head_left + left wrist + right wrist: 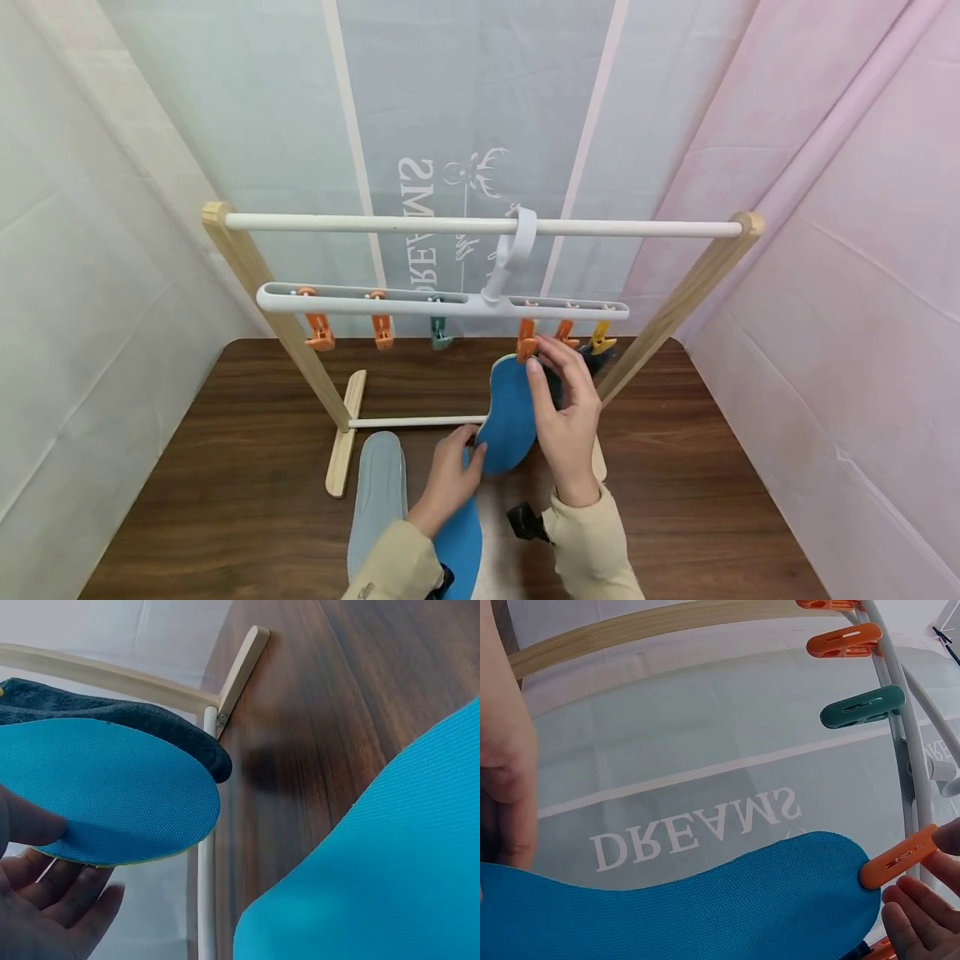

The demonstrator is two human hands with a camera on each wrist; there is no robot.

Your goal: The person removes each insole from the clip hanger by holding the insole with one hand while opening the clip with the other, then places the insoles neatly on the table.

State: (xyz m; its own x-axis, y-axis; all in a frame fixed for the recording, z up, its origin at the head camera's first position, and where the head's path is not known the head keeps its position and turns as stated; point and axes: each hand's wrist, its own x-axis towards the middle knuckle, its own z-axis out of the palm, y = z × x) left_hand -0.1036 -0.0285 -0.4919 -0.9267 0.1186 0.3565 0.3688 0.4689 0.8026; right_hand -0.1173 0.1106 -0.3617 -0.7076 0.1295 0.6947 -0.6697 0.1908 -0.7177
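Observation:
A blue insole (510, 417) hangs at a slant below the white clip hanger (450, 307). My left hand (452, 471) pinches its lower part, thumb on the blue face and fingers behind, as the left wrist view shows. At its top end sits an orange clip (898, 857), overlapping the insole's edge. My right hand (566, 408) pinches that clip's outer end between thumb and fingers. Behind the held insole, a dark grey insole (161, 724) hangs near the yellow clip (602, 337). A second blue insole (461, 550) lies on the table under my left forearm.
Grey insoles (378, 492) lie left of my left arm. The hanger hooks over the white rod (360, 223) of a wooden stand (300, 358). Orange clips (318, 331) and a green clip (439, 325) hang along its left side. A printed curtain (480, 100) stands behind.

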